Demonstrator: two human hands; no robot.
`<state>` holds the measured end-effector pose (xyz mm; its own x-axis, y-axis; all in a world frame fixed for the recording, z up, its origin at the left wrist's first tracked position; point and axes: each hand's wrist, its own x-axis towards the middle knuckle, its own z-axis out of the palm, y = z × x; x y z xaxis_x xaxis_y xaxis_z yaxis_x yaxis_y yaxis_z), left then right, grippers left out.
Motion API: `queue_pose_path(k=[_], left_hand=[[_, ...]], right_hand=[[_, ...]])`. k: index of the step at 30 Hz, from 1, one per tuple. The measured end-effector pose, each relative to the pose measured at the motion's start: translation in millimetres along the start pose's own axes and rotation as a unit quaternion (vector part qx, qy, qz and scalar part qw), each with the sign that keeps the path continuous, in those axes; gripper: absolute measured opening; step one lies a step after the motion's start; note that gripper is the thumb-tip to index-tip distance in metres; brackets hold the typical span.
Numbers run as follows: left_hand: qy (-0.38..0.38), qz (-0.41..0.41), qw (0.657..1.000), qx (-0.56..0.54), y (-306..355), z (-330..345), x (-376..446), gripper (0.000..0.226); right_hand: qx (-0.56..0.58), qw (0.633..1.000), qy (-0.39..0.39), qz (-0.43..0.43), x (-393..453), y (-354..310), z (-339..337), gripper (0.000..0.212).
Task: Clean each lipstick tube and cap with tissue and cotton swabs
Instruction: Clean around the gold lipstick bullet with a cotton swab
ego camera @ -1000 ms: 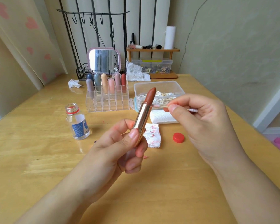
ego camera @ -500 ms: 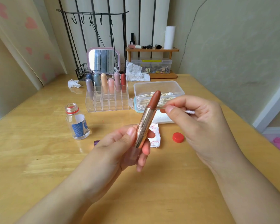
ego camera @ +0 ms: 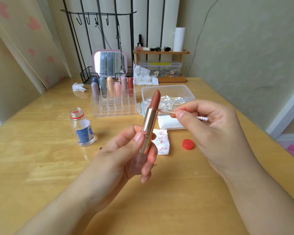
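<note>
Here the left hand [ego camera: 126, 150] grips the lipstick [ego camera: 150, 119] upright, bullet above its fingers, so the swab [ego camera: 170, 112] pinched in the right hand [ego camera: 209, 126] can reach the rim.

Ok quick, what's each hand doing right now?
Left hand: closed around the lipstick, holding it upright.
Right hand: pinching a cotton swab next to the lipstick.

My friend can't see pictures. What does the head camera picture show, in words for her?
A left hand holds an open brown lipstick upright while the right hand pinches a cotton swab at its gold tube. Behind, a wooden table holds a lipstick organizer, swab box and uncapped bottle.
</note>
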<state>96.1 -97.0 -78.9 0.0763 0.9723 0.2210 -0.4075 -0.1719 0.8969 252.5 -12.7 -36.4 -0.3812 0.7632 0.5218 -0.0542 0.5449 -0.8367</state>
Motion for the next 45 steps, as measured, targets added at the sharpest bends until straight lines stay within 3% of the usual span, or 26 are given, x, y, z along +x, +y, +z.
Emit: queue_pose_path(k=[6, 30, 39, 45], left_hand=[[0.058, -0.022, 0.998, 0.013, -0.7, 4.1, 1.7, 0.033], [0.021, -0.041, 0.999, -0.023, 1.1, 2.8, 0.9, 0.037], [0.01, -0.02, 1.0, -0.004, 3.3, 3.4, -2.8, 0.012], [-0.006, -0.007, 1.0, -0.004, -0.7, 0.7, -1.3, 0.03]], right_hand=[[0.003, 1.0, -0.005, 0.003, -0.3, -0.6, -0.1, 0.012], [-0.01, 1.0, -0.014, -0.008, 0.6, -0.4, -1.4, 0.011], [-0.006, 1.0, -0.006, -0.012, 3.1, 3.2, -1.8, 0.015], [0.0, 1.0, -0.006, -0.014, 3.1, 1.6, -1.2, 0.016]])
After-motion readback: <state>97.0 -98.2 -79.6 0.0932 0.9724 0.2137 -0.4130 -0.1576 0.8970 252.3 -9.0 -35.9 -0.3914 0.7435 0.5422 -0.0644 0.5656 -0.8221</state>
